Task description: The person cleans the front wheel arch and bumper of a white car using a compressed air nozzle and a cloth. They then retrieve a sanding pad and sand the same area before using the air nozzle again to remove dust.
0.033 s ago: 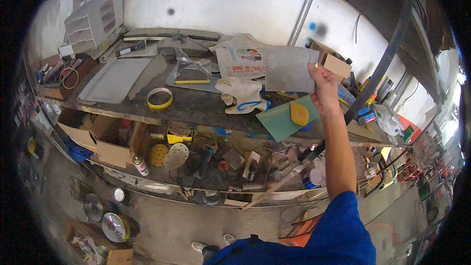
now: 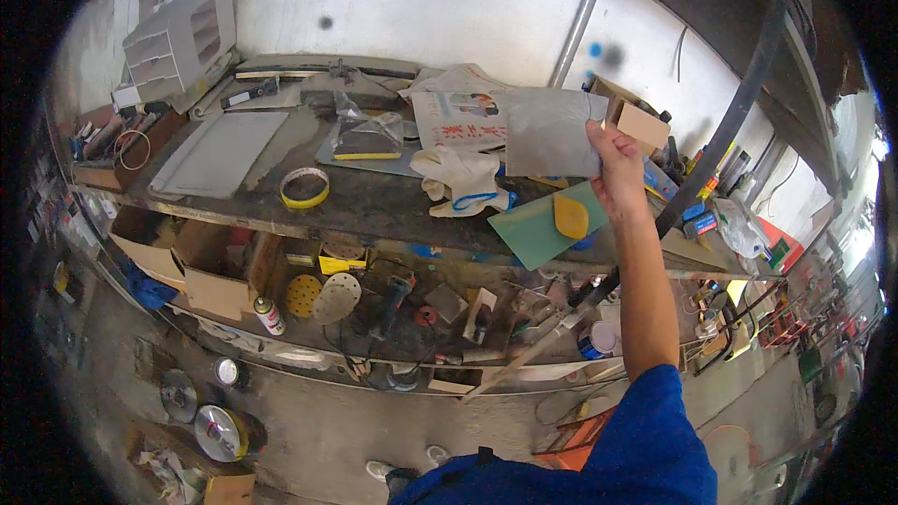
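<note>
My right hand reaches over the bench, its fingers closed on the right edge of a thin grey rectangular sheet. The sheet could be sandpaper, but I cannot make out its surface. Just below the hand lies a green sheet with a yellow oval pad on it. A whitish work glove with blue on it rests left of the grey sheet. Behind the glove is a printed paper. A small brown cardboard box stands just past my fingers. My left hand is out of view.
A slanted metal post rises right of my forearm. On the bench lie a yellow tape roll, a bagged block and grey boards. The lower shelf holds cardboard boxes, a spray can, sanding discs and a power tool.
</note>
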`<state>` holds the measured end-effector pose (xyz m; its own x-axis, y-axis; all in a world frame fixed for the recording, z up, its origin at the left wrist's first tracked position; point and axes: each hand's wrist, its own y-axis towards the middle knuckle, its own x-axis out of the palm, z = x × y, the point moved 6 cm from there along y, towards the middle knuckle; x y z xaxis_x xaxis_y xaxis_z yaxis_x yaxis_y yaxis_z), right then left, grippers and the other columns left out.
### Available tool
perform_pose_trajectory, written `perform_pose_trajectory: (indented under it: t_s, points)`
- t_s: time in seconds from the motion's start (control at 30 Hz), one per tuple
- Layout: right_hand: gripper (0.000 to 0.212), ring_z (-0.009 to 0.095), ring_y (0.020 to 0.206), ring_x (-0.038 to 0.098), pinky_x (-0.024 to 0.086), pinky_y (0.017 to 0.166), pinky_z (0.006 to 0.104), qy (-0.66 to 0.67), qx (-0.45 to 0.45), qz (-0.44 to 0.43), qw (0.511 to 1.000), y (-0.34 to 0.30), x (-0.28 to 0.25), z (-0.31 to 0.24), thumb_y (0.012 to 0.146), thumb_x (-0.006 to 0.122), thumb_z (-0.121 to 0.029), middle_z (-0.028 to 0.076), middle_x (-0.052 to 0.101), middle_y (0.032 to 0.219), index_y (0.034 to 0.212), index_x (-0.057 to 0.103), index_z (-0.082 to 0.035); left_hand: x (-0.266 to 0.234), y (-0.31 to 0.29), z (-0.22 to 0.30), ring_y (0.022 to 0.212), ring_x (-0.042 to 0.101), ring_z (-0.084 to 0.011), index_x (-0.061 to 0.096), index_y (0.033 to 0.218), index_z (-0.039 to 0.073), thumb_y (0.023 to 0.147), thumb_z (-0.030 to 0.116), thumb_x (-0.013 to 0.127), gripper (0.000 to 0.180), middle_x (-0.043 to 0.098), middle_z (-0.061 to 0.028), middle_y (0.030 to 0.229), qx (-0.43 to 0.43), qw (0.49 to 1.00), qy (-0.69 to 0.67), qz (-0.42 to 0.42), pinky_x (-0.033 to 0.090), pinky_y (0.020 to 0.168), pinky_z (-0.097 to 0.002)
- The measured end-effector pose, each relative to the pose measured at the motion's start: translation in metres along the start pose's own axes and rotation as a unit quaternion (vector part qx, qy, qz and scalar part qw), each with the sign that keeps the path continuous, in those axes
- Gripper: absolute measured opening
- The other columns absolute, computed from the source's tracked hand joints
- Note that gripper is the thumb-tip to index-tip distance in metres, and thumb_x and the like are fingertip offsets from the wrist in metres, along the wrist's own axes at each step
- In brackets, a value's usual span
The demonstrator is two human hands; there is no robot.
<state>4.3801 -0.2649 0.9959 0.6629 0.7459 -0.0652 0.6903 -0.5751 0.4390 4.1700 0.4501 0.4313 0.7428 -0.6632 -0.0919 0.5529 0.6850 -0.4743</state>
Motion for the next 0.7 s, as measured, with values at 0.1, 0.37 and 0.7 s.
perform_pose_trajectory:
  t_s: [0.1,0.37,0.7]
  points:
    - [0.024,0.007,0.051,0.048,0.033,0.039,0.0227,0.143,-0.007,-0.046,0.989,-0.027,0.02,-0.019,0.102,0.06,-0.028,-0.001,0.057,0.07,0.096,0.064,-0.005,-0.011,0.005,-0.009,0.044,0.047,-0.021,0.056,0.067,0.007,0.095,0.029,0.07,0.039,0.053,-0.01,0.053,0.015,1.0,0.012,0.009,0.038,0.043,-0.0394]
    - [0.025,0.008,0.051,0.045,0.036,0.047,0.0226,0.701,0.246,-0.338,0.578,-0.109,0.113,-0.014,0.103,0.049,-0.017,0.001,0.049,0.076,0.121,0.053,-0.001,-0.047,-0.029,-0.033,0.048,0.047,-0.0189,0.054,0.064,0.007,0.096,0.026,0.068,0.04,0.053,-0.0093,0.056,0.037,0.996,0.026,0.082,0.039,0.047,-0.0377]
    - [0.021,0.005,0.051,0.044,0.03,0.044,0.0226,0.667,0.534,-0.49,0.17,-0.313,0.301,0.007,0.104,0.05,-0.018,-0.002,0.048,0.073,0.12,0.053,-0.004,-0.166,-0.33,-0.114,0.043,0.035,-0.0091,0.039,0.075,0.015,0.095,0.017,0.067,0.035,0.036,0.0039,0.055,0.01,0.886,-0.304,0.351,0.027,0.041,-0.0288]
